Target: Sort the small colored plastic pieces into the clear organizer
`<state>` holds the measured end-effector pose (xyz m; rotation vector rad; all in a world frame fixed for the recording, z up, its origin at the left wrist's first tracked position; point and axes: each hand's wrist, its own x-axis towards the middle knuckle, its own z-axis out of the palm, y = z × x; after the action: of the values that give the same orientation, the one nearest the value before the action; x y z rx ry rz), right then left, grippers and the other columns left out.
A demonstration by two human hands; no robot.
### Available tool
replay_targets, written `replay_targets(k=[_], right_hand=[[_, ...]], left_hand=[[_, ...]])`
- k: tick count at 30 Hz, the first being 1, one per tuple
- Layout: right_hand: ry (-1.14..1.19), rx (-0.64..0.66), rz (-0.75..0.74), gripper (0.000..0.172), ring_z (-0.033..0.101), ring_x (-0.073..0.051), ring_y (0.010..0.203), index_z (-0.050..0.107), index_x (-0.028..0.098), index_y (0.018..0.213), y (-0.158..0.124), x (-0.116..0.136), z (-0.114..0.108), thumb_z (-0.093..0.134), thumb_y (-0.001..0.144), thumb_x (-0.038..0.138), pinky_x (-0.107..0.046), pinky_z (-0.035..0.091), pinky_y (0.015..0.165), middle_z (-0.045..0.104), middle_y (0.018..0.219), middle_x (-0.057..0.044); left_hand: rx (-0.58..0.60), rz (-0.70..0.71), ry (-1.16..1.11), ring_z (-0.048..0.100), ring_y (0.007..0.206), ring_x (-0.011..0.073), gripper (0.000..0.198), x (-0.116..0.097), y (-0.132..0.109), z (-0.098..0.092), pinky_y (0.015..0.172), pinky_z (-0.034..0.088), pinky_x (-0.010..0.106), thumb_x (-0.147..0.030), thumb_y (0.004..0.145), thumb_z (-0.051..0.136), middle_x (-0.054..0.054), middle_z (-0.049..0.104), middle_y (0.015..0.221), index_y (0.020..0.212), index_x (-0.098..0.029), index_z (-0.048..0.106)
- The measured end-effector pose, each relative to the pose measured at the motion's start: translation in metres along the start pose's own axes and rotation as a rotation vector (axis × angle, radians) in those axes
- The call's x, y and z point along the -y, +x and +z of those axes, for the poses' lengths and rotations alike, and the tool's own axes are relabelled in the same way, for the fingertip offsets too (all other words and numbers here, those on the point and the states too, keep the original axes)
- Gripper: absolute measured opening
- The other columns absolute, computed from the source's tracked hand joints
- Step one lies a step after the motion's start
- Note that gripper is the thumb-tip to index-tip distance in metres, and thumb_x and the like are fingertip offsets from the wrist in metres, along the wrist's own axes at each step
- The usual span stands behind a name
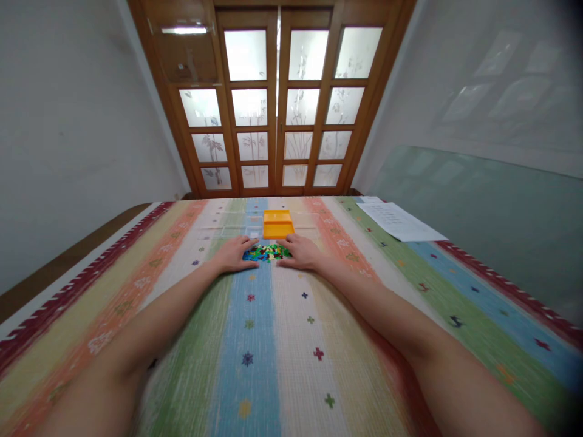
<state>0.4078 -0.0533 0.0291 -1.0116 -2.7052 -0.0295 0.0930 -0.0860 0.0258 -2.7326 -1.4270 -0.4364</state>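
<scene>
A low heap of small colourful pieces [268,252], green, blue, yellow and dark, lies on the striped tablecloth. They are too small for me to tell their kind. My left hand [233,254] rests at the heap's left side, thumb and fingers apart around its edge. Mirroring it, my right hand [300,251] curves around the right side, its fingers also apart. Both hands touch or nearly touch the outer pieces, and neither grips anything I can see. Just behind the heap sits an open yellow plastic box [279,230] with two sections.
Clear, flat transparent shapes [234,226] lie on the cloth on either side of the box. Printed paper sheets [396,221] are at the back right. The striped tablecloth [246,376] covers the table. Beyond its far edge stand wooden doors [277,103] with glass panes.
</scene>
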Motion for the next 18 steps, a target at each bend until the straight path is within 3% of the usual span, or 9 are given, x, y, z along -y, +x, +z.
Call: replay_targets(k=[2, 8, 15, 18], right_hand=[[-0.022, 0.001, 0.032, 0.082, 0.061, -0.032, 0.108, 0.056, 0.023, 0.147, 0.007, 0.013, 0.002, 0.057, 0.088, 0.080, -0.040, 0.046, 0.091, 0.066, 0.118, -0.016], [-0.043, -0.005, 0.103, 0.061, 0.062, -0.031, 0.105, 0.067, 0.023, 0.130, 0.017, 0.024, 0.004, 0.053, 0.096, 0.072, -0.039, 0.046, 0.088, 0.066, 0.114, -0.015], [-0.030, -0.017, 0.152, 0.068, 0.061, -0.033, 0.106, 0.068, 0.021, 0.124, 0.017, 0.034, 0.003, 0.056, 0.090, 0.078, -0.041, 0.046, 0.089, 0.065, 0.114, -0.017], [-0.046, -0.019, 0.177, 0.062, 0.061, -0.032, 0.106, 0.069, 0.020, 0.121, 0.019, 0.036, 0.005, 0.056, 0.092, 0.074, -0.040, 0.046, 0.089, 0.065, 0.114, -0.017]], left_hand=[[-0.005, -0.009, 0.001, 0.059, 0.121, 0.0334, 0.086, -0.010, 0.006, 0.002, 0.105, 0.044, 0.043, -0.077, 0.083, 0.064, 0.012, 0.061, 0.133, 0.153, -0.028, 0.050], [-0.011, -0.009, -0.026, 0.060, 0.116, 0.0311, 0.074, -0.007, 0.014, 0.005, 0.100, 0.047, 0.041, -0.069, 0.088, 0.063, 0.011, 0.063, 0.125, 0.148, -0.027, 0.055], [-0.049, -0.010, -0.059, 0.061, 0.113, 0.0303, 0.073, -0.005, 0.015, 0.012, 0.097, 0.048, 0.040, -0.072, 0.083, 0.068, 0.010, 0.062, 0.123, 0.141, -0.027, 0.062], [-0.052, -0.016, -0.040, 0.061, 0.111, 0.0298, 0.071, -0.009, 0.015, 0.012, 0.097, 0.048, 0.040, -0.071, 0.085, 0.067, 0.010, 0.062, 0.121, 0.140, -0.027, 0.063]])
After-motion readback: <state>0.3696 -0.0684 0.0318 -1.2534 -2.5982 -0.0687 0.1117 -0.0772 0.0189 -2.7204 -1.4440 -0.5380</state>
